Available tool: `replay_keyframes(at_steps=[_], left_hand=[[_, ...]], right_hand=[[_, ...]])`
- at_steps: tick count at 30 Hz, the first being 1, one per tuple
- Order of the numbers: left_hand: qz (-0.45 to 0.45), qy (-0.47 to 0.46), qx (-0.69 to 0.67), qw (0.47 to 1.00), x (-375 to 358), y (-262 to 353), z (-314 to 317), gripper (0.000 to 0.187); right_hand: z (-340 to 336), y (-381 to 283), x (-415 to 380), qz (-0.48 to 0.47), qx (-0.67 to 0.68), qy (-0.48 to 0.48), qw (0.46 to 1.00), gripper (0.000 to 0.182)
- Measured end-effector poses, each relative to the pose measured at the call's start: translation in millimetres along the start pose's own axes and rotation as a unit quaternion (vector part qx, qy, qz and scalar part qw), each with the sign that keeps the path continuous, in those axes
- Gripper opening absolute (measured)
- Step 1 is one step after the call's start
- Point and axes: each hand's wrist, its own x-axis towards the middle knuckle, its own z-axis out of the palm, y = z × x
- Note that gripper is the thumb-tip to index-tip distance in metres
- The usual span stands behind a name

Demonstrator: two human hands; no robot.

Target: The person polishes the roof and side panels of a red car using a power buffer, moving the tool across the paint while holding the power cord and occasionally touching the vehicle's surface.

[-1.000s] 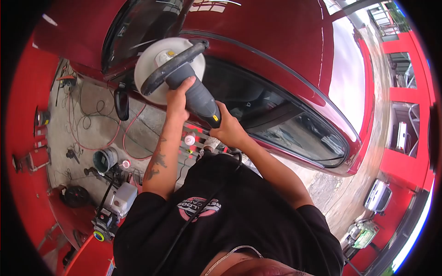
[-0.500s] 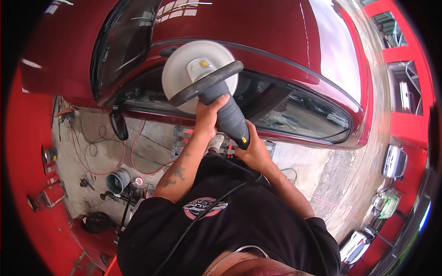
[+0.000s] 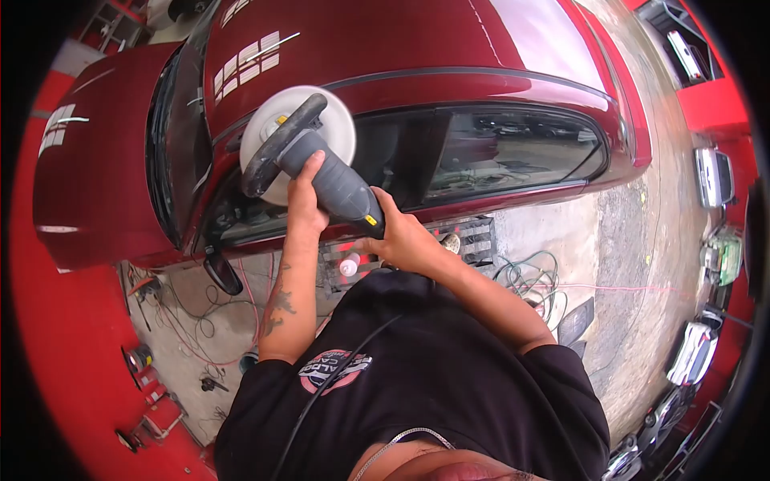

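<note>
A polisher [image 3: 335, 186] with a dark grey body, a black loop handle [image 3: 281, 144] and a round white pad [image 3: 337, 120] is held up in front of me. My left hand [image 3: 307, 194] is closed round its body, just behind the loop handle. Toward the rear end of the tool, my right hand [image 3: 405, 239] is wrapped round the grip. The pad overlaps the roof edge and front side window of a dark red car [image 3: 385, 48] in this view. A black cord [image 3: 321, 385] lies across the front of my black shirt [image 3: 449, 369].
The car's side mirror [image 3: 222, 271] sticks out at left. Below the car are a slatted platform [image 3: 473, 232] and a small pinkish bottle [image 3: 350, 264]. Green hose [image 3: 533, 276] lies coiled on the concrete floor [image 3: 521, 212] at right. Car parts stand along the right side.
The polisher and both hands have shifted left in view, and the loop handle has turned steeper. My view has moved too, bringing in more of the car's hood and the platform.
</note>
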Motion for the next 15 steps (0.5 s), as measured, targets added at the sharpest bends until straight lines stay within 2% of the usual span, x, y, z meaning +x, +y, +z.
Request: replay_keyframes(at_steps=[2,5,6,13,14,15], left_hand=[[-0.006,-0.022,0.012,1.0,2.4,-10.2,23.2,0.051],[-0.055,-0.089,0.028,0.994,8.6,-30.9,63.6,0.051],[-0.061,-0.11,0.038,0.991,10.1,-39.5,79.3,0.052],[-0.067,-0.236,0.148,0.958,20.0,-112.7,197.5,0.047],[-0.073,-0.251,0.163,0.951,24.4,-126.3,213.9,0.047],[-0.079,-0.265,0.179,0.944,28.0,-138.9,228.8,0.046]], right_hand=[[-12.2,6.3,-12.1,0.006,-0.007,0.037,0.999,0.099],[-39.0,12.5,-35.1,0.071,0.029,0.071,0.995,0.099],[-43.2,24.9,-39.6,0.067,0.004,0.107,0.992,0.098],[-92.1,91.3,-80.6,0.072,0.048,0.271,0.959,0.096],[-95.1,111.9,-80.5,0.052,0.058,0.303,0.95,0.094],[-102.7,118.2,-84.1,0.077,0.1,0.308,0.943,0.087]])
